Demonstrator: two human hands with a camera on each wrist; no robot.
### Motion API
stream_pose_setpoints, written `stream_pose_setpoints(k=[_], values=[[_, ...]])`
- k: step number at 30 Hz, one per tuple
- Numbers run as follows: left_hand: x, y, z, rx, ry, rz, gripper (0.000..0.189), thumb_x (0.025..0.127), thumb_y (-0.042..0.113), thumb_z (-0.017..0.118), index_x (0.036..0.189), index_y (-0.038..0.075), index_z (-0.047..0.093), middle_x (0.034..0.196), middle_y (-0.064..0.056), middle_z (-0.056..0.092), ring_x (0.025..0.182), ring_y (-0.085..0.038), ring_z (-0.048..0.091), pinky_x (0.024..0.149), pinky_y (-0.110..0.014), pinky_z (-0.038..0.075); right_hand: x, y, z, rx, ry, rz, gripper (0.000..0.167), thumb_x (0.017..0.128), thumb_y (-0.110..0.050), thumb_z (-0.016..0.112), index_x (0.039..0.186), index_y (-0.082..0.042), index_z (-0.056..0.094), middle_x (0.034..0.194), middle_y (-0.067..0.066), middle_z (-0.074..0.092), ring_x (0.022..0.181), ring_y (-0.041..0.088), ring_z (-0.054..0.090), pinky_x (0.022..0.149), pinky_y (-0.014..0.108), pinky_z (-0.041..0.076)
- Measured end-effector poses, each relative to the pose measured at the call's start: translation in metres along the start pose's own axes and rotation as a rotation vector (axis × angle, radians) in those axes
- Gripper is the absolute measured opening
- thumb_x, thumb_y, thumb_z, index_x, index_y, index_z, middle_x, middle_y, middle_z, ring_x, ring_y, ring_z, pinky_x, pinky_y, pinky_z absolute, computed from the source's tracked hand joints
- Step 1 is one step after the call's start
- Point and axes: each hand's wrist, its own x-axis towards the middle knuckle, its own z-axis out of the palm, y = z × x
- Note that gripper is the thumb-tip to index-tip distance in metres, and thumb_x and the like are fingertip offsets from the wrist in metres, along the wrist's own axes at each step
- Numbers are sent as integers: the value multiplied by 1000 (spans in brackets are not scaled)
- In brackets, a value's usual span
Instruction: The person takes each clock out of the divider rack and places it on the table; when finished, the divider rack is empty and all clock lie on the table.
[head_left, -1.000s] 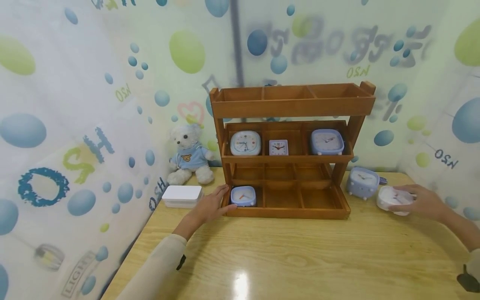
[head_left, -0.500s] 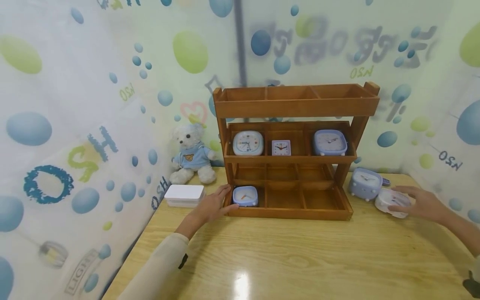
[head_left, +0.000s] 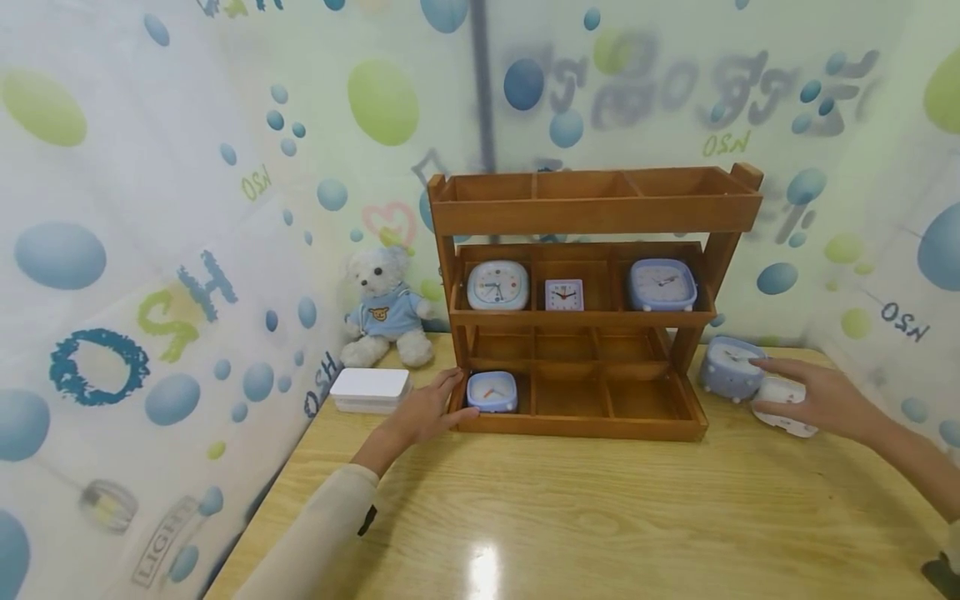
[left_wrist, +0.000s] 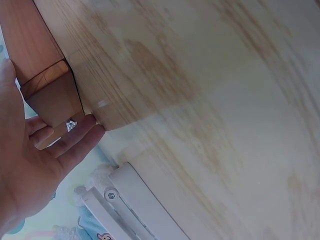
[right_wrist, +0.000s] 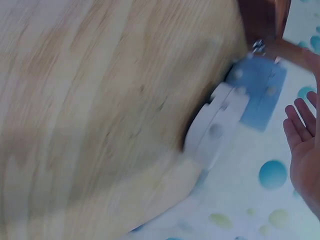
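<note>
Head view: at the right end of the desk [head_left: 562, 508], a white clock [head_left: 785, 388] is set against or just beside a blue clock [head_left: 722, 372], near the wooden rack [head_left: 596, 215]. The right hand [head_left: 832, 398] is held at the white clock, fingers loosely extended and nothing grasped; whether either clock is touched cannot be told. The rack's left end is touched by the left hand [head_left: 420, 414], fingers outstretched, thumb near a small light-blue clock [head_left: 492, 392] in the bottom left compartment. Beyond that hand, a white box [head_left: 370, 390] and a teddy bear [head_left: 386, 315] are seen.
</note>
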Motion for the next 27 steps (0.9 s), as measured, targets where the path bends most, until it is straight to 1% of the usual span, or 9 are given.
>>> stream_pose_setpoints(k=[4,6,8,13,15,18,21,25,27], values=[[0,1,-1,-1,-4,1,89,99,66,55,160,4,39,165,-9,36,97,-31,72,104,-47,51,11,-16,8,24,65,-109,72,58,-16,100,123,-5,74,117,19,75,102,18,69,88,1,35],[-1,1,-2,2,-8,0,89,99,67,55,160,4,39,165,-9,36,97,-30,72,104,-47,51,16,-22,12,47,67,-158,74,57,-14,100,126,-7,74,117,16,75,103,9,66,89,3,38],[-1,1,-2,6,-12,-1,89,99,68,54,160,4,39,166,-9,36,95,-29,72,103,-47,51,20,-29,16,71,61,-186,75,58,-13,100,128,-10,73,119,13,74,105,5,64,88,5,39],[-1,0,-2,14,-17,-2,90,99,69,52,160,4,38,165,-9,36,88,-25,71,101,-46,53,28,-46,27,166,29,-225,74,62,-9,99,130,-10,71,113,0,71,84,-1,56,71,12,45],[-1,0,-2,16,-19,-2,90,99,69,52,160,4,38,165,-9,36,89,-25,72,101,-46,53,30,-53,32,230,1,-228,72,66,-8,97,132,-10,70,112,-4,67,78,-2,50,64,14,44],[-1,1,-3,17,-24,-5,90,99,69,53,160,4,38,166,-10,35,95,-28,72,102,-46,52,33,-64,39,275,-28,-206,69,72,-8,95,135,-12,68,113,-6,67,84,-2,55,72,10,45],[-1,2,-4,19,-24,-6,90,99,68,53,160,3,38,165,-11,36,100,-30,72,102,-47,52,37,-72,48,249,-28,-193,66,74,-13,95,135,-13,69,117,-2,71,99,6,63,84,9,44],[-1,3,-5,15,-23,-8,89,99,67,54,160,3,38,165,-11,36,97,-30,72,102,-47,52,45,-83,63,198,-15,-202,63,74,-17,95,132,-13,71,120,4,74,100,22,70,84,19,51],[0,3,-5,13,-26,-11,90,99,67,55,160,3,38,166,-11,35,96,-29,72,102,-46,52,51,-89,70,184,-15,-204,62,75,-19,94,132,-14,71,122,4,74,101,26,71,84,22,53]])
